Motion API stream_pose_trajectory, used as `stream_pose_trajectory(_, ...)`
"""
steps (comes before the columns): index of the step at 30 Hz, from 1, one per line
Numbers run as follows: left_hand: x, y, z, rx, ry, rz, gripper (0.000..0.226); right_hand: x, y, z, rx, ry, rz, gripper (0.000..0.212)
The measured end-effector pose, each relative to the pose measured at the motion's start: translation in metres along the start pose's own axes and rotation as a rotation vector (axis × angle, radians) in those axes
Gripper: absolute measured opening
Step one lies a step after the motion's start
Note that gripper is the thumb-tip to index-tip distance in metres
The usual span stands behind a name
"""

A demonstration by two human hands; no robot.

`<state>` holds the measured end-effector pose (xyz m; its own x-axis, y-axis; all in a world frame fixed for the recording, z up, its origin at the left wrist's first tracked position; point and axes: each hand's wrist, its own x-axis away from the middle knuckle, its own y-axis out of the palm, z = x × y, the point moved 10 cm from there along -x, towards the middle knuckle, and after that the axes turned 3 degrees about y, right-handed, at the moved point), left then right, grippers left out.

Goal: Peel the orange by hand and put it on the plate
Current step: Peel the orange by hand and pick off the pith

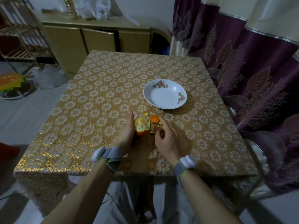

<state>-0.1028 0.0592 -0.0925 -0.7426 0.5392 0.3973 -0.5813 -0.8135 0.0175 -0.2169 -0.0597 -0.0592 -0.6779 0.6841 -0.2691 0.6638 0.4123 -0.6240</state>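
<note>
Your left hand (125, 133) clamps the half-peeled orange (142, 126). Right hand (165, 137) at loose peel (154, 119), grip possibly pinching, can't tell. Plate (163, 98) at 1 o'clock, right hand nearer.

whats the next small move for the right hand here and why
Probably set the peel piece pinched by the right hand down by the scraps on the table, then tear another strip: the orange in the left hand has rind on its lower part, and the plate is empty.

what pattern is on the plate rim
White plate with pink roses and green leaves on its rim, clearest in the head view.
</note>
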Motion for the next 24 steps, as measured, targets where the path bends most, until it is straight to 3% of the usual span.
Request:
stream_pose_trajectory(1,0.001,0.001,0.001,-0.01,0.016,-0.001,0.081,0.002,-0.005,-0.003,-0.037,-0.025,0.028,0.024)
stream_pose_trajectory(4,0.006,0.01,0.007,-0.074,0.062,-0.024,0.08,0.008,-0.005,-0.012,-0.084,-0.06,-0.008,0.034)
stream_pose_trajectory(11,0.019,0.026,0.021,-0.298,0.254,0.048,0.061,0.013,0.001,-0.012,-0.095,0.004,-0.081,0.028)
stream_pose_trajectory(16,0.016,0.02,0.02,-0.361,0.329,0.14,0.063,0.012,0.008,-0.005,0.043,0.045,-0.093,0.038)
stream_pose_trajectory(24,0.015,0.021,0.018,-0.486,0.401,0.194,0.053,0.007,0.011,0.004,0.116,0.12,-0.172,0.032)
